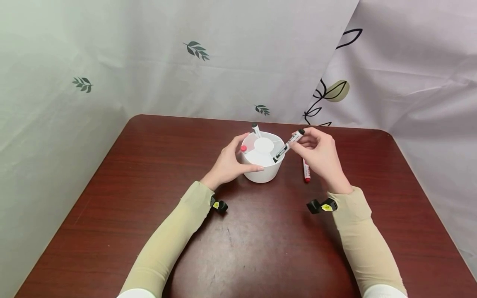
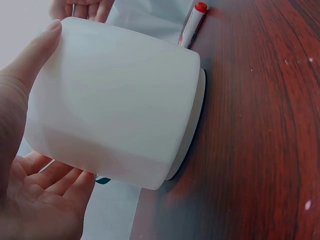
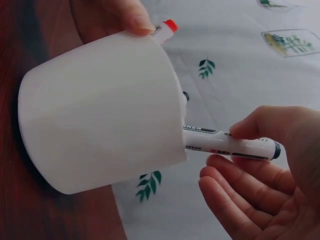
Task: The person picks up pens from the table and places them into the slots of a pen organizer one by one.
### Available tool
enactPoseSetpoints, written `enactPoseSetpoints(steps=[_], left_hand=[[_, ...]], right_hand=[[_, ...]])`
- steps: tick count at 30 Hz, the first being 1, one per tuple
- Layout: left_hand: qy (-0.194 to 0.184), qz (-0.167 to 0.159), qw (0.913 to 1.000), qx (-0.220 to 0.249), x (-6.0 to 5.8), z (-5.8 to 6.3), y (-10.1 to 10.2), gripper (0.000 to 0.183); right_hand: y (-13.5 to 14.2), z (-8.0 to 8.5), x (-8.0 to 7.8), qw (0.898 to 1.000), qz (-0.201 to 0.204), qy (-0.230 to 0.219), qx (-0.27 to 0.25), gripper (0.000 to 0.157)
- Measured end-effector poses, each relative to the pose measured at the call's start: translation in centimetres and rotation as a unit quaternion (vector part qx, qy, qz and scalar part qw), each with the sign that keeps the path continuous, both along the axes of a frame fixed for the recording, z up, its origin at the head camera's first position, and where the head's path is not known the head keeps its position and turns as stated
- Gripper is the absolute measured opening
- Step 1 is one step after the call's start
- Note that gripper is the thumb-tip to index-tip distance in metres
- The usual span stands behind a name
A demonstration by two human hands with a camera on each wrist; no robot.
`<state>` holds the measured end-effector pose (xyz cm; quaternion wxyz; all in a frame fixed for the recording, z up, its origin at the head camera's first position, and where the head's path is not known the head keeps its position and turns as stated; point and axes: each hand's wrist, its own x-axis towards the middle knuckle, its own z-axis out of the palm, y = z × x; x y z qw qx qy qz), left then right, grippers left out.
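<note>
A white round pen holder point(image 1: 262, 173) with several compartments stands on the table. My left hand point(image 1: 228, 163) holds it from the left, thumb on the near side of the rim and fingers round the far side. My right hand point(image 1: 318, 151) pinches a white marker with black ends point(image 3: 230, 144) between thumb and fingers. That marker leans down to the left, its lower end inside the holder's right-hand rim. Inside the holder, a black-tipped marker point(image 1: 256, 130) stands at the back and a red-tipped marker point(image 3: 162, 33) at the left, its body mostly hidden.
A red-and-white marker point(image 1: 307, 170) lies on the dark red wooden table point(image 1: 261, 240), right of the holder and partly below my right hand. Behind the table's far edge hangs a pale curtain point(image 1: 223, 78) with leaf prints.
</note>
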<state>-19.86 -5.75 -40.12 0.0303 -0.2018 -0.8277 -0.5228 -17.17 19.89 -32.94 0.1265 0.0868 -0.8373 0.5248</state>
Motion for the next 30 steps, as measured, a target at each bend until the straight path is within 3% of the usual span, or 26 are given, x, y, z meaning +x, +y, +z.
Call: enactPoseSetpoints(steps=[6,18,30], left_hand=[[0.002,-0.002,1.0000,0.002,0.0,0.0,0.0,0.106],[-0.001,-0.006,1.0000,0.004,0.1,0.2,0.0,0.106],[0.019,-0.015,0.9992,0.031,0.2,0.3,-0.3,0.114]], right_hand=[[-0.4,-1.5,-1.0,1.000,0.010,-0.018,0.018,0.024],[-0.9,-2.3,-1.7,0.999,0.004,-0.031,0.044,0.034],[1.4,-2.3,-0.1,0.999,-0.014,-0.029,0.035,0.045]])
